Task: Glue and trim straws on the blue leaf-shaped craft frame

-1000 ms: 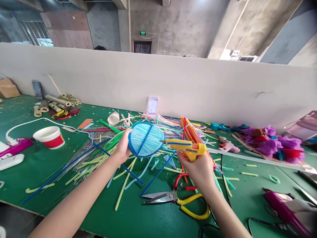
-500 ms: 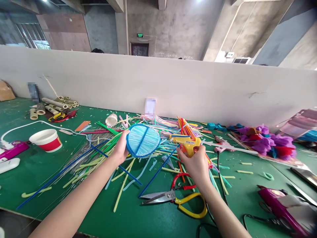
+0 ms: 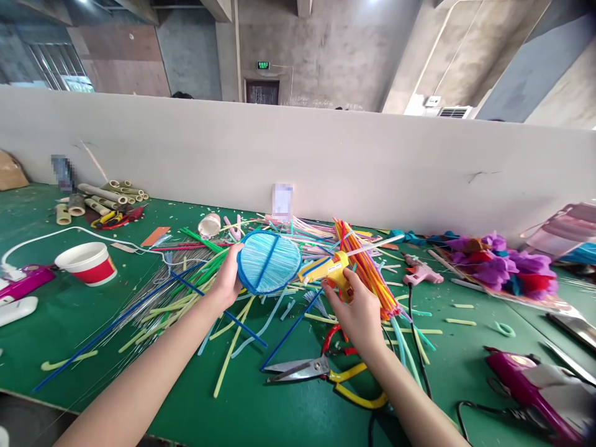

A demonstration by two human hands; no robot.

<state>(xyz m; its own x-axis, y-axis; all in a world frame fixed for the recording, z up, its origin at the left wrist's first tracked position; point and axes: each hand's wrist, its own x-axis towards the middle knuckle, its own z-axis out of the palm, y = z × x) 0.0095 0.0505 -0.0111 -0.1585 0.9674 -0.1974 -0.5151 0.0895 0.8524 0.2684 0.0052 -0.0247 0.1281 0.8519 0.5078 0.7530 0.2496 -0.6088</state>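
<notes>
My left hand grips the left edge of a round light-blue disc with a dark-blue rim and a dark-blue strip across its middle. Its face is turned towards me, above the heap of pipe cleaners. In my right hand is a yellow hot glue gun, its nozzle pointing left close to the disc's lower right edge. I cannot tell whether the nozzle touches the rim. A white glue stick sticks out from the gun's back. Below lie large scissors with red and yellow handles.
Pipe cleaners lie scattered across the green table. An orange bundle is behind my right hand. A paper cup and bamboo pieces stand left; a pink glue gun and purple flowers lie right. A pale partition rises behind.
My right hand has brought the yellow glue gun left, nearer to the disc, and its nozzle now tilts lower. My left hand and the disc have hardly moved.
</notes>
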